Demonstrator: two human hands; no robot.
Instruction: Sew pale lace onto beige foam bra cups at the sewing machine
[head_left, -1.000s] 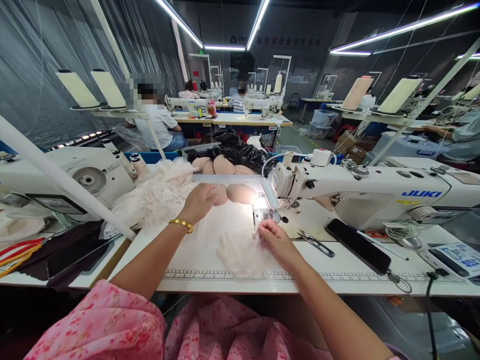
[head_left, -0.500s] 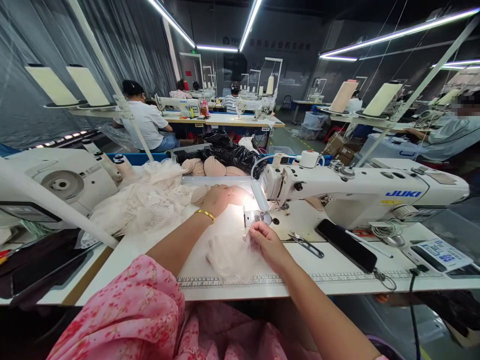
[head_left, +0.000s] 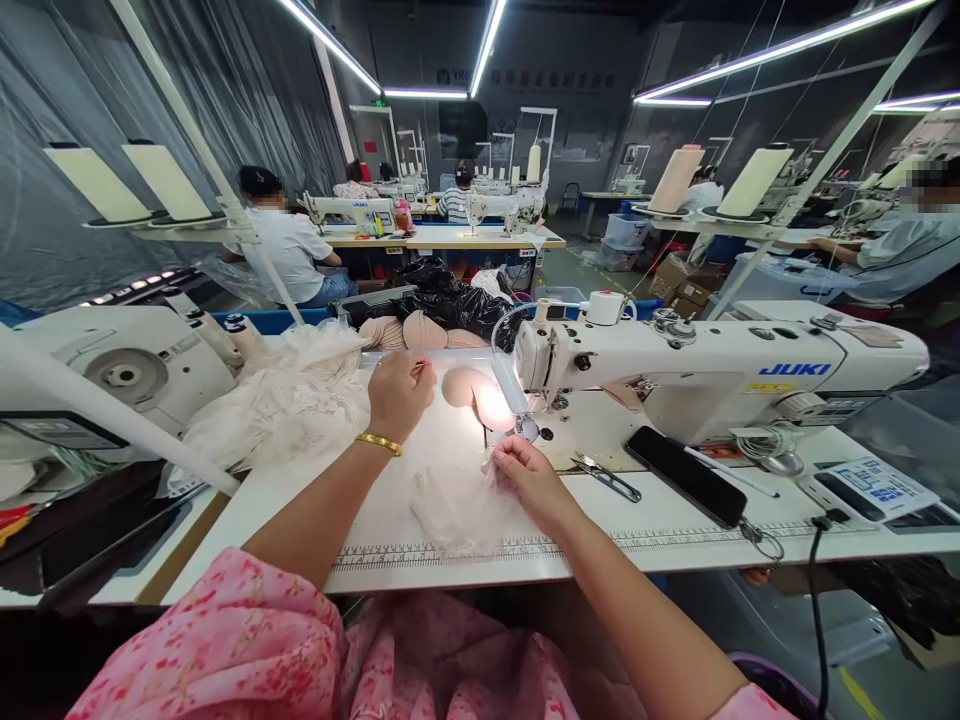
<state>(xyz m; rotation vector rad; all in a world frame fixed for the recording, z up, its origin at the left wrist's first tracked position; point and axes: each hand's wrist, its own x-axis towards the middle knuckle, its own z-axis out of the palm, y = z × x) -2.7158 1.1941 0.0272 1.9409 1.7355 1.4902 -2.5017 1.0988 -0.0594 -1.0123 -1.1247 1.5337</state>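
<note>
My right hand pinches the upper edge of a sheer cream fabric piece lying on the white table by the ruler strip. My left hand, with a gold bracelet at its wrist, is raised left of two beige cup pads; its fingers are closed, and what they hold, if anything, is too small to name. The pads lie beside the lit needle area of the white sewing machine, one partly over the other. A heap of cream lace is left of my left hand.
Thread snips, a black phone and a white pen lie right of my right hand. Stacked beige pads and black plastic bags are behind the table. Another machine stands at the left. Several people sit at other tables.
My left hand has moved left and up off the beige pads, which now show beside the needle area. My right hand still pinches the sheer fabric. The view has shifted slightly.
</note>
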